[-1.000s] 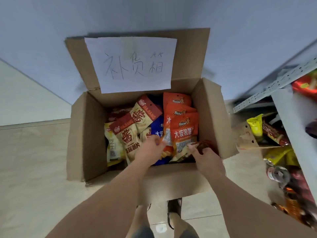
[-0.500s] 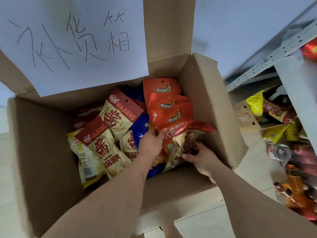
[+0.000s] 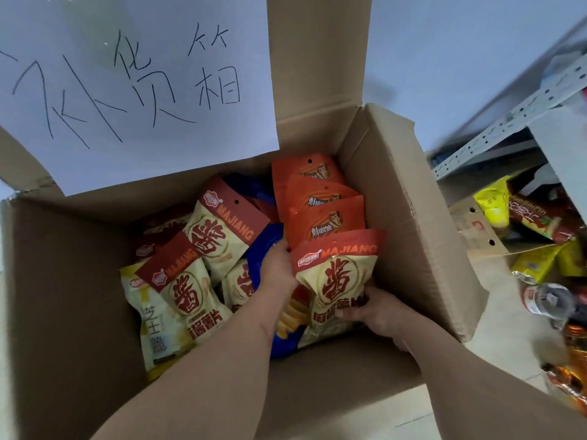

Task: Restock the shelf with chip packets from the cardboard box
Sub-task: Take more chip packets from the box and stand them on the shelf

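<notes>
Head view looks down into an open cardboard box [image 3: 413, 217] standing on a pale floor. Both forearms reach into it from the near edge. Right hand [image 3: 378, 312] grips the lower right part of a cream chip packet [image 3: 336, 281] with a red "MAJIANG" header, fingers curled round its bottom edge. Left hand [image 3: 276, 268] holds the same packet at its upper left edge; its fingertips are hidden behind the packet, so how tightly they close cannot be told. The packet stands upright in the near right part of the box, in front of a stack of orange packets [image 3: 320, 201] against the right wall. Two matching cream packets [image 3: 203, 258] lie tilted at the left, over a yellow packet [image 3: 155, 331]. A blue packet [image 3: 263, 246] shows between the groups, under the left hand. A white paper sign [image 3: 136, 90] with handwritten characters is fixed to the raised far flap. To the right, well apart from the box, a metal shelf [image 3: 508, 122] holds assorted yellow and red snack bags [image 3: 521, 214].
</notes>
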A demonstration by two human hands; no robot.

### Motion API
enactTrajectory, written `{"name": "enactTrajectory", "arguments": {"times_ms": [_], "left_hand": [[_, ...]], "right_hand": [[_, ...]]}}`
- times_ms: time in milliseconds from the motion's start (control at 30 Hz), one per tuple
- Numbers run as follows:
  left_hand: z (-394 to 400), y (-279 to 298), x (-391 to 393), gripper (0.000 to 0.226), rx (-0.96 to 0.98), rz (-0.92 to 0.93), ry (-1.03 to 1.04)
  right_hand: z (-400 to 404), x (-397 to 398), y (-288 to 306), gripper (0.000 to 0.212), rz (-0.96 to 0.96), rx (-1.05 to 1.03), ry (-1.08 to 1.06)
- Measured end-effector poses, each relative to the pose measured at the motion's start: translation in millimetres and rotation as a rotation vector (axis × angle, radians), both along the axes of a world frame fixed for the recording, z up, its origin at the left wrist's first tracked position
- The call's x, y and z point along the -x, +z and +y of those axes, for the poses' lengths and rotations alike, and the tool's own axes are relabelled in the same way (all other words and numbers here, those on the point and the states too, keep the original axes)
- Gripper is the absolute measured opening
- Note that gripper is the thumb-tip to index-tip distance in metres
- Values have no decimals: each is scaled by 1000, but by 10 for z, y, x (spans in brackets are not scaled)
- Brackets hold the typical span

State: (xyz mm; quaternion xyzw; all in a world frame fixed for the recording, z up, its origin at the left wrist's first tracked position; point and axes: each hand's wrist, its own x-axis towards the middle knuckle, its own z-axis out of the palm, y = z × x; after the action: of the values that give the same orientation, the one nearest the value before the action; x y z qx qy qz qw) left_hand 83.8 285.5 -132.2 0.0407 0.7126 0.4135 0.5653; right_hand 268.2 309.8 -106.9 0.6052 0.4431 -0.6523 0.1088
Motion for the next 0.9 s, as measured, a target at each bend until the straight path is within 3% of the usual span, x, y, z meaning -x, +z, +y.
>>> {"name": "enactTrajectory", "arguments": {"times_ms": [67,133,300,367,600,900], "left_hand": [[-18,10,24,22,-107,-79,170],[-12,12,51,33,-139,-16,199],[-34,-41,-120,12,-61,303,-295],[-37,-55,-199,15,-20,323,-314],[-103,349,104,17,-38,63,47],[-361,1793,379,27,-156,36,-170]], "right_hand": [[2,-25,-16,43,27,24,30],[-9,-47,-24,40,72,40,7],[-45,-151,-45,38,107,-16,-209],[-51,-161,-18,38,117,-46,-217],[-47,-199,405,25,174,-101,-251],[-368,-483,1635,24,193,-234,-408]]}}
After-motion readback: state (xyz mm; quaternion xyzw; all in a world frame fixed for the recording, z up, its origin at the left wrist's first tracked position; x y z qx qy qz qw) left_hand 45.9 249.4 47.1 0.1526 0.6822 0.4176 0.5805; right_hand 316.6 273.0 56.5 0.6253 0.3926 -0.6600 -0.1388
